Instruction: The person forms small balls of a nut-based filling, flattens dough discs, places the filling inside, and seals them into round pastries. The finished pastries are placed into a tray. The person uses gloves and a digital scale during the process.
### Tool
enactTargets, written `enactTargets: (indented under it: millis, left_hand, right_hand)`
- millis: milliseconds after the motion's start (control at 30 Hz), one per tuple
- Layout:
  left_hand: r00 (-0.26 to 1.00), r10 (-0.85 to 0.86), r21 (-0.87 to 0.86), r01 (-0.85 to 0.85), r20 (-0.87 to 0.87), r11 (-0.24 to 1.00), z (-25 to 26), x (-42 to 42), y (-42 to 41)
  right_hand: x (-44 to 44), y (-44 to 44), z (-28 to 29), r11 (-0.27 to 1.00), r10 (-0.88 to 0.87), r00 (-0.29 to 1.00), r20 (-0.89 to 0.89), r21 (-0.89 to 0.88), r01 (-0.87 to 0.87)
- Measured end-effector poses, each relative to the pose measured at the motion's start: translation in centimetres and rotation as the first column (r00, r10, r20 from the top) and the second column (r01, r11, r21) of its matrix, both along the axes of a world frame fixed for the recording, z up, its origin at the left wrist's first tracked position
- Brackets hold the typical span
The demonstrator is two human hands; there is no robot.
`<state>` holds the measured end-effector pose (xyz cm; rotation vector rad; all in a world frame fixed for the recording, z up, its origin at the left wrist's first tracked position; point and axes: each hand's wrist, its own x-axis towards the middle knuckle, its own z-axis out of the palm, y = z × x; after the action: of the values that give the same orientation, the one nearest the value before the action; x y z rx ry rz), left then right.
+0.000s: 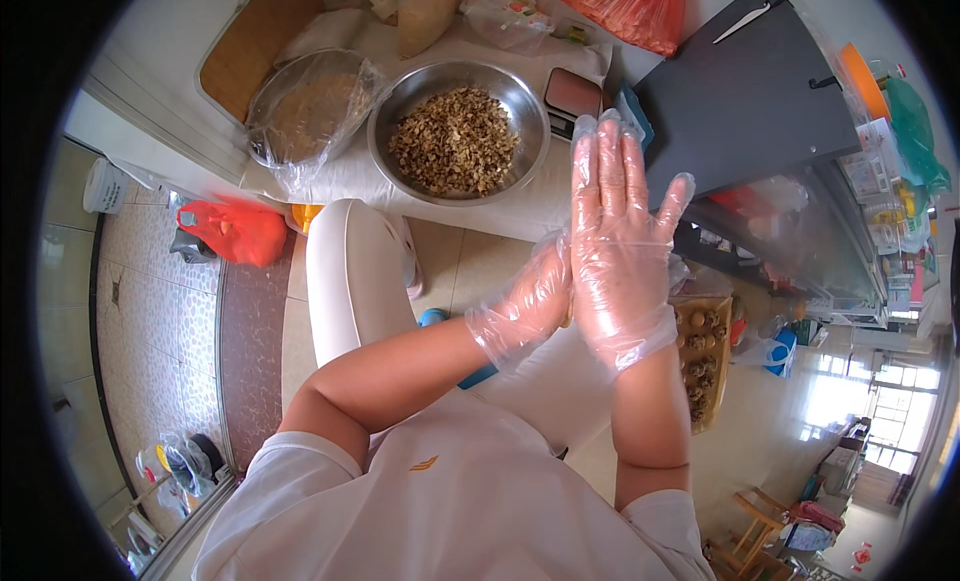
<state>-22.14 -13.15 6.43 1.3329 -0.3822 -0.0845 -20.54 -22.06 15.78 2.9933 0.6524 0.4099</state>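
Both of my hands wear clear plastic gloves and press together palm to palm, right of the view's middle. My left hand is seen edge-on, its fingers largely hidden behind the other hand. My right hand shows its back, with the fingers straight and the thumb or outer finger spread. A sliver of a tan lump shows between the palms; the rest of it is hidden. Beyond the hands, a steel bowl holds chopped nuts or a similar crumbly mix. Left of it stands a plastic-covered bowl with brownish contents.
A digital kitchen scale stands right of the steel bowl, near a dark panel. A tray of round, nut-topped pieces lies beyond my right forearm. A red plastic bag sits at left. A red bag lies at the back.
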Motion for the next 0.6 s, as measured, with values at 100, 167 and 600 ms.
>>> enactTargets:
  millis: [100, 167, 600]
  left_hand:
    - [0.957, -0.045, -0.167, -0.004, -0.286, 0.986, 0.8, -0.3, 0.2]
    - [0.781, -0.231, -0.555, -0.172, -0.580, 0.814, 2.0, -0.3, -0.2]
    - [0.616, -0.728, -0.950, -0.132, -0.301, 0.282, 1.3, 3.1, 3.3]
  right_hand:
    - [-0.2, -0.2, -0.2, 0.999, 0.005, 0.999, -0.054, -0.035, -0.007]
    - [-0.3, -1.4, -0.2, 0.999, 0.010, 0.999, -0.054, 0.050, -0.007]
    - [-1.4, -14.2, -1.8, 0.675, -0.203, 0.979, -0.010, 0.723, 0.147]
